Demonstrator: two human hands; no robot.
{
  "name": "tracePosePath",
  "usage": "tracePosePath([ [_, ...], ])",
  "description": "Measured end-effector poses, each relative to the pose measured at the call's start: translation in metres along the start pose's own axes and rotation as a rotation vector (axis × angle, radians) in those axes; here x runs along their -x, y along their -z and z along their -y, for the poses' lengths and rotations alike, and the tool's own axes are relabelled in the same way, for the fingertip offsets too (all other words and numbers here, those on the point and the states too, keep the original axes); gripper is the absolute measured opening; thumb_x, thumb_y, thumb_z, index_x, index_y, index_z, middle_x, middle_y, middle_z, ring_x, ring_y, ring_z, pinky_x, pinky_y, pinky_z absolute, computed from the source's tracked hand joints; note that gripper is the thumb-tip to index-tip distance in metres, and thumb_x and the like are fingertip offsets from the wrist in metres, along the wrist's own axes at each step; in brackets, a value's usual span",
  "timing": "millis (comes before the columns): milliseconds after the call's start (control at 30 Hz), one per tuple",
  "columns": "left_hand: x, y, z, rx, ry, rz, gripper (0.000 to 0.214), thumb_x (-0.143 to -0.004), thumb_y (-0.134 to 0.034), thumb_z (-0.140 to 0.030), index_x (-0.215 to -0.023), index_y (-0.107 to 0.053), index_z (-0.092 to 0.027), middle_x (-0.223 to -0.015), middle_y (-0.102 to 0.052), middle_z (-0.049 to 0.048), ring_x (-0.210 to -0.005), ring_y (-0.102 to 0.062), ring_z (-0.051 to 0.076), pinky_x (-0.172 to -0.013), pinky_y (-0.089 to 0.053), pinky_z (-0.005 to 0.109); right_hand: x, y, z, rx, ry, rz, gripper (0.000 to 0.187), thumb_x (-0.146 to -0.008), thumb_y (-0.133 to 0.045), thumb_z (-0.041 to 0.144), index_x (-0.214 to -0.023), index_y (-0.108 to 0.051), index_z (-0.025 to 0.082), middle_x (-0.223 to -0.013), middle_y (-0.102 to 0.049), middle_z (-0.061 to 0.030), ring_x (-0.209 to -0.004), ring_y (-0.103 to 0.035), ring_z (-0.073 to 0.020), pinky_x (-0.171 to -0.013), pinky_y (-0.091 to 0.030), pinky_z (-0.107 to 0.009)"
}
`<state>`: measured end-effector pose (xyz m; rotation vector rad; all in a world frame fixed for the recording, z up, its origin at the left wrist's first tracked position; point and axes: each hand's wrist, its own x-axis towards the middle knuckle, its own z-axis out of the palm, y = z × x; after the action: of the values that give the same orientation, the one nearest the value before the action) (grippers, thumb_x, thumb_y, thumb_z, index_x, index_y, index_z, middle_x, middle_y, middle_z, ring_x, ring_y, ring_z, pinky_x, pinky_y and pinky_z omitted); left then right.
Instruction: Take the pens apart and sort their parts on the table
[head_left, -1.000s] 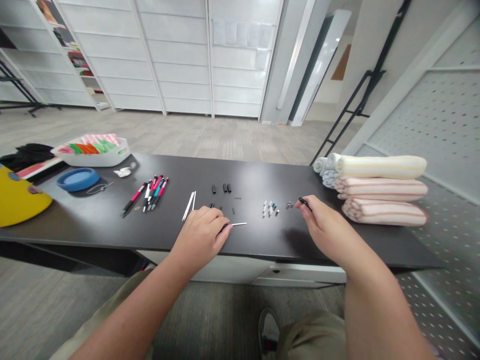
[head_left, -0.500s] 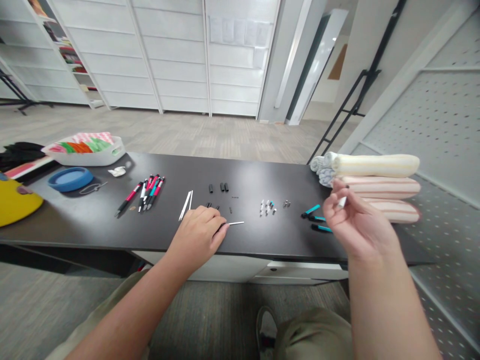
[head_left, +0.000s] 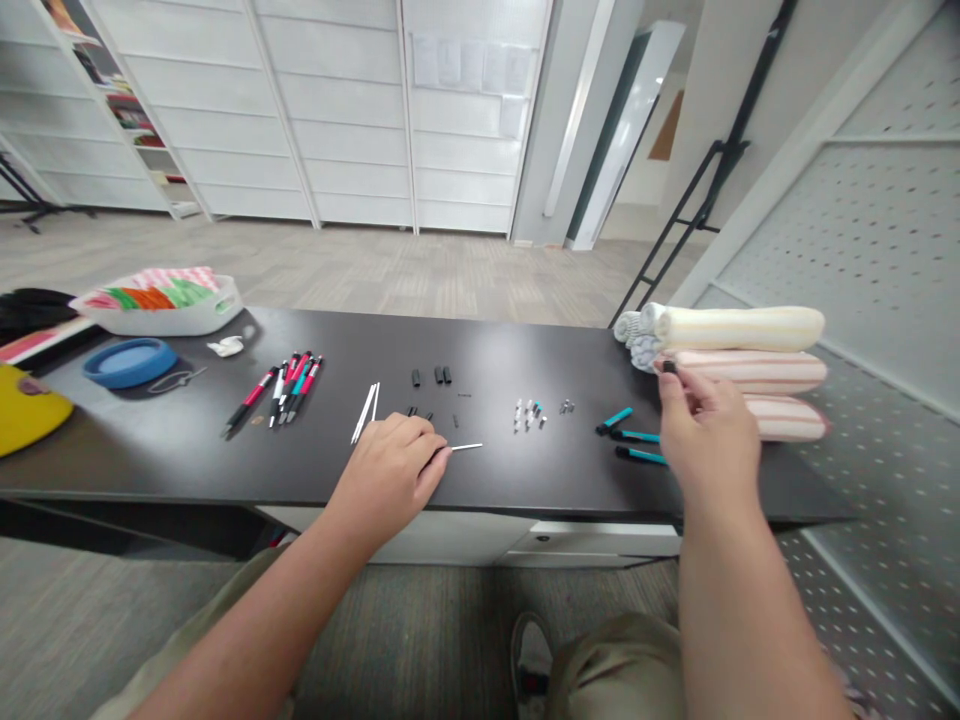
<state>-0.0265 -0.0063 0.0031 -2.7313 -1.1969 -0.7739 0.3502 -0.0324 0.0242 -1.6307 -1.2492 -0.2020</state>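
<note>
My left hand (head_left: 397, 465) rests low over the table with its fingers closed around a thin white pen refill (head_left: 466, 446), whose end sticks out to the right. More white refills (head_left: 365, 413) lie just left of that hand. Small black sleeves (head_left: 442, 375) and tiny springs (head_left: 455, 420) lie beyond it. My right hand (head_left: 709, 425) is raised at the right, pinching a small black-ended pen part (head_left: 669, 367) between thumb and fingers; the rest of the part is hidden. Below and left of it lie several teal-and-black pen barrels (head_left: 641, 456).
Clear and silver pen bits (head_left: 529, 414) lie mid-table. Assembled pens (head_left: 296, 385) are piled at the left, near a blue round lid (head_left: 129, 362) and a white basket (head_left: 161, 318) of coloured cloth. Rolled towels (head_left: 742, 330) are stacked behind my right hand.
My right hand has turned over from palm-up, so its back now faces me and the black end of the part points up. The left hand has stayed almost still on the refill.
</note>
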Motion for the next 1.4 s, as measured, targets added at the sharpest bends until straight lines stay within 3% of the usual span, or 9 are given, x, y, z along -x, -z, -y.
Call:
tracePosePath([
  [67, 0.000, 0.000, 0.001, 0.003, 0.002, 0.000, 0.019, -0.104, -0.059, -0.028, -0.100, -0.076, -0.021, -0.103, -0.074, 0.0071, -0.098, -0.064, 0.025, -0.087, -0.046, 0.042, 0.000, -0.004, -0.006, 0.237, 0.167, 0.071, 0.034, -0.099, -0.059, 0.040, -0.120, -0.078, 0.021, -0.106, -0.070, -0.0121, -0.097, -0.065, -0.0275, -0.088, -0.052, -0.041],
  [233, 0.001, 0.000, 0.001, 0.007, 0.009, 0.007, 0.020, -0.104, -0.058, -0.029, -0.100, -0.076, -0.021, -0.104, -0.074, 0.0069, -0.098, -0.064, 0.025, -0.087, -0.046, 0.042, 0.000, -0.018, -0.020, 0.357, 0.322, 0.214, 0.029, -0.099, -0.056, 0.031, -0.112, -0.081, 0.020, -0.108, -0.076, -0.0109, -0.089, -0.069, -0.0251, -0.082, -0.054, -0.039],
  [500, 0.002, 0.001, 0.001, 0.034, 0.022, 0.008, 0.018, -0.104, -0.059, -0.029, -0.103, -0.075, -0.021, -0.107, -0.074, 0.0071, -0.102, -0.064, 0.026, -0.091, -0.047, 0.044, -0.002, -0.028, -0.029, 0.414, 0.352, 0.322, 0.027, -0.097, -0.057, 0.025, -0.101, -0.083, 0.020, -0.104, -0.079, -0.0086, -0.089, -0.073, -0.0243, -0.077, -0.054, -0.037],
  [833, 0.010, 0.013, 0.021, 0.024, 0.025, 0.093, 0.018, -0.099, -0.068, -0.032, -0.111, -0.075, -0.021, -0.116, -0.070, 0.0091, -0.106, -0.064, 0.028, -0.088, -0.049, 0.043, -0.004, -0.028, -0.042, 0.442, 0.419, 0.429, 0.024, -0.096, -0.059, 0.024, -0.093, -0.082, 0.019, -0.099, -0.080, -0.0081, -0.089, -0.074, -0.0244, -0.078, -0.055, -0.037],
  [933, 0.010, 0.013, 0.021, 0.042, 0.006, 0.091, 0.013, -0.100, -0.066, -0.027, -0.106, -0.076, -0.021, -0.113, -0.070, 0.0080, -0.104, -0.063, 0.026, -0.089, -0.048, 0.042, -0.002, -0.024, -0.023, 0.437, 0.424, 0.365, 0.023, -0.098, -0.059, 0.025, -0.092, -0.080, 0.019, -0.099, -0.079, -0.0091, -0.089, -0.072, -0.0261, -0.079, -0.054, -0.039],
  [1067, 0.008, 0.013, 0.017, 0.059, -0.028, 0.067, 0.011, -0.101, -0.065, -0.025, -0.105, -0.074, -0.021, -0.112, -0.070, 0.0079, -0.103, -0.062, 0.026, -0.091, -0.048, 0.042, 0.017, -0.027, 0.031, 0.254, 0.488, 0.254, 0.020, -0.102, -0.059, 0.029, -0.103, -0.076, 0.018, -0.099, -0.077, -0.0096, -0.091, -0.070, -0.0265, -0.085, -0.053, -0.040],
  [1167, 0.007, 0.012, 0.014, 0.078, -0.049, 0.024, 0.013, -0.103, -0.063, -0.026, -0.108, -0.073, -0.021, -0.113, -0.072, 0.0082, -0.106, -0.063, 0.026, -0.093, -0.048, 0.042, 0.044, -0.041, 0.076, 0.040, 0.652, 0.476, 0.020, -0.104, -0.060, 0.030, -0.113, -0.075, 0.021, -0.108, -0.076, -0.0107, -0.100, -0.068, -0.0260, -0.094, -0.052, -0.041],
  [1233, 0.008, 0.012, 0.013, 0.087, -0.067, 0.004, 0.014, -0.104, -0.061, -0.027, -0.110, -0.072, -0.020, -0.112, -0.073, 0.0080, -0.106, -0.064, 0.025, -0.095, -0.048, 0.042, 0.063, -0.053, 0.097, 0.029, 0.703, 0.617, 0.027, -0.103, -0.063, 0.033, -0.125, -0.072, 0.021, -0.115, -0.075, -0.0123, -0.104, -0.067, -0.0282, -0.097, -0.051, -0.045],
  [1400, 0.010, 0.014, 0.016, 0.078, -0.088, 0.014, 0.015, -0.105, -0.060, -0.028, -0.110, -0.072, -0.021, -0.107, -0.077, 0.0066, -0.102, -0.067, 0.024, -0.092, -0.046, 0.040, 0.081, -0.073, 0.102, 0.071, 0.742, 0.734, 0.025, -0.108, -0.055, 0.030, -0.104, -0.078, 0.021, -0.090, -0.074, -0.0089, -0.086, -0.064, -0.0234, -0.083, -0.051, -0.038],
])
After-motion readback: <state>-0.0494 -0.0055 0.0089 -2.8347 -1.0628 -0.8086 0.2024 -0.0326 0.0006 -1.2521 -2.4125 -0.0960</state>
